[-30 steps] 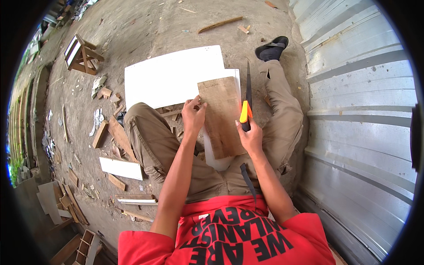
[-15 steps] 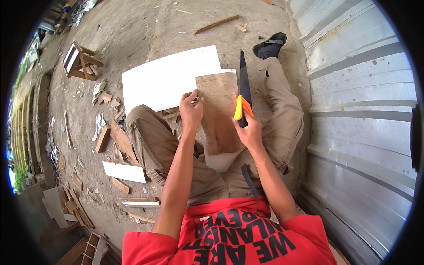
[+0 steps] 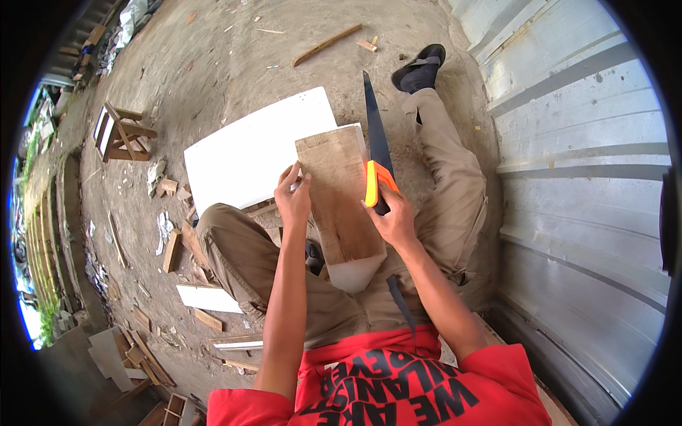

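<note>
My right hand (image 3: 393, 219) is closed around the orange, yellow and black handle of a handsaw (image 3: 378, 131). The dark blade points away from me, along the right side of a brown wooden board (image 3: 341, 195). My left hand (image 3: 291, 197) has its fingers bent in at the board's left edge, the thumb by its top face. Between my legs, the board lies over a white panel piece (image 3: 352, 275), whose near end sticks out below it. Beyond my left knee, a larger white panel (image 3: 259, 135) rests low over the ground.
A corrugated metal wall (image 3: 575, 192) runs close along my right. A small wooden stool (image 3: 122, 133) stands at the far left. Wood offcuts (image 3: 172, 250) and scraps litter the ground on my left, and a wooden stick (image 3: 328, 45) lies ahead.
The view has shifted slightly. The saw and my right hand sit a little lower beside the board, whose near end shows more of the white piece. Both hands keep their grips.
</note>
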Demonstrator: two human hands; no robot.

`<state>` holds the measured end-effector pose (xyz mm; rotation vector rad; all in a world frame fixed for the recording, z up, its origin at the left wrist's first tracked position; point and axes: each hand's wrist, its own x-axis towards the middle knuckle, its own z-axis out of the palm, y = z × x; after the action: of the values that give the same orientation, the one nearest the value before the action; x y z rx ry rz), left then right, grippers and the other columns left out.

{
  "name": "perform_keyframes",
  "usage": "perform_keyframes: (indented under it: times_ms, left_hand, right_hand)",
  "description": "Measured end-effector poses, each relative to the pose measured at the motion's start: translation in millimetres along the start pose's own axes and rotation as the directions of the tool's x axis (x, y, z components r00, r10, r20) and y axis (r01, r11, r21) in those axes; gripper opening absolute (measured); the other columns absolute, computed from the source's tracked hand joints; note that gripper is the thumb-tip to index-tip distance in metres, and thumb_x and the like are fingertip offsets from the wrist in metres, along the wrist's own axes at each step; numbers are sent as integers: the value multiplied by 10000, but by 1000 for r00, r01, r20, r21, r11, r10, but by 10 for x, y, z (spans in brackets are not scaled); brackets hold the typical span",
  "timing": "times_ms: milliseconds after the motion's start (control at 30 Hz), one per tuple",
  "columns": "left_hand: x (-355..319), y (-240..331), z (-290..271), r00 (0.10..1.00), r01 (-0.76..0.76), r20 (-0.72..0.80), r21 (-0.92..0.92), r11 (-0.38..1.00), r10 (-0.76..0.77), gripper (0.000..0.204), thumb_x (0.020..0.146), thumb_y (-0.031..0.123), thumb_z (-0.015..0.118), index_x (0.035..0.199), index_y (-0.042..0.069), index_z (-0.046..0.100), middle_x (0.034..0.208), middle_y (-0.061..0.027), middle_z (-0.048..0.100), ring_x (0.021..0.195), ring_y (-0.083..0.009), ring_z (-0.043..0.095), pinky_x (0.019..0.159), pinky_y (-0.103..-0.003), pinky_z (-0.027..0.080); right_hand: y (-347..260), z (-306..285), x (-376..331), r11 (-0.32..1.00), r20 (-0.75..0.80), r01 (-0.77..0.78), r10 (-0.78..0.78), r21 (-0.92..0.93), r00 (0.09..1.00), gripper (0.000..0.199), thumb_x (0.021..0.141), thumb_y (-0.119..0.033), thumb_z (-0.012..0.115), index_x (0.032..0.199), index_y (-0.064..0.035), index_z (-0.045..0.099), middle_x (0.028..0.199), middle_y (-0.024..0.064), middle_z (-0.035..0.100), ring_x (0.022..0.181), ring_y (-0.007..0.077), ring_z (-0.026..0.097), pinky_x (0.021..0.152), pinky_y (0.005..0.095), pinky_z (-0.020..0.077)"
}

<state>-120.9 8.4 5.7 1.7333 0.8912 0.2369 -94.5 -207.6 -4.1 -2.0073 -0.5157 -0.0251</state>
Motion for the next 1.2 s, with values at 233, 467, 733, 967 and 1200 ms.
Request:
perform_keyframes:
  times_ms: [233,467,733,967,1200]
  left_hand:
    - [75,-225,27,998,-23,-52,-78,997,19,436,921,104,683,1349,49,617,1132,1,618,840,-75,489,722,-241,436]
    - [54,-238,35,996,-72,-51,-75,995,68,425,949,123,676,1365,72,605,1274,-37,605,886,-106,510,813,-279,464]
    - [23,-238,60,998,-45,-55,-148,988,38,419,964,109,652,1368,20,586,1223,-17,600,857,-88,479,769,-255,447]
    - [-19,-266,163,981,-175,-103,-105,979,164,415,990,114,614,1384,-5,561,1201,-29,584,898,-93,500,785,-245,450]
    - [-8,-414,273,918,-335,-180,127,933,354,388,1029,178,556,1377,7,563,1290,-93,566,1022,-155,561,840,-292,479]
  right_hand:
    - [2,15,24,996,0,-52,52,72,999,392,821,-205,785,1114,24,660,1025,182,701,923,365,663,830,421,517]
    - [48,37,-4,989,-8,-109,110,102,994,360,822,-193,784,1093,12,665,1015,166,703,910,355,663,820,416,517]
    - [130,30,-9,991,7,-49,48,123,999,322,820,-152,776,1062,20,653,1051,164,699,917,361,664,809,414,522]
    - [152,30,-9,987,-16,-54,57,149,998,318,815,-141,778,1061,16,651,1029,167,700,907,360,668,803,412,524]
    - [53,6,0,984,-47,-85,94,157,994,305,822,-173,783,1037,7,663,955,158,702,841,349,665,754,410,517]
